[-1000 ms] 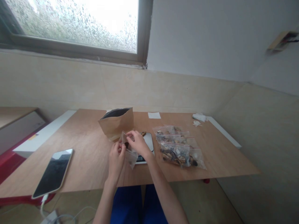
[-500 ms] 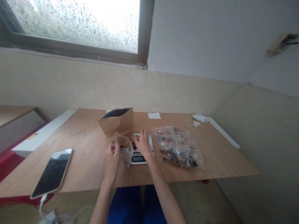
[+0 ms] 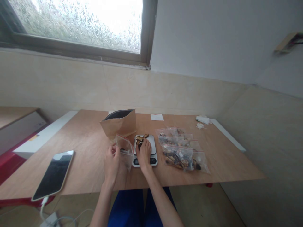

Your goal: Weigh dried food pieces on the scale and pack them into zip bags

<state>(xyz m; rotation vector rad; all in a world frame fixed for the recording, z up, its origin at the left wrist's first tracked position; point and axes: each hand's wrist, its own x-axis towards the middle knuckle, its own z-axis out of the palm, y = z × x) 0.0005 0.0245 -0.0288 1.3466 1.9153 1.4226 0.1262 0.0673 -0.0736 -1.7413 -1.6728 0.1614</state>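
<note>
My left hand [image 3: 112,161] pinches the edge of a clear zip bag [image 3: 126,145] with a red seal line. The bag's mouth gapes towards the scale, and a few dark bits lie inside. My right hand [image 3: 144,154] reaches over a white digital scale [image 3: 152,144], its fingers curled together around some dried brown slices [image 3: 139,138] on the plate. Part of the display is covered by that hand. Behind the zip bag a brown kraft pouch [image 3: 120,124] stands with its top open.
Several filled zip bags [image 3: 178,157] lie overlapped right of the scale. A phone [image 3: 54,176] on a white cable rests at the left front edge. White paper [image 3: 157,117] and crumpled tissue [image 3: 203,119] lie along the back of the wooden table [image 3: 227,160].
My right hand has shifted slightly left and nearer on the scale plate, uncovering brown slices at the back and more of the scale. My left hand keeps its hold on the zip bag.
</note>
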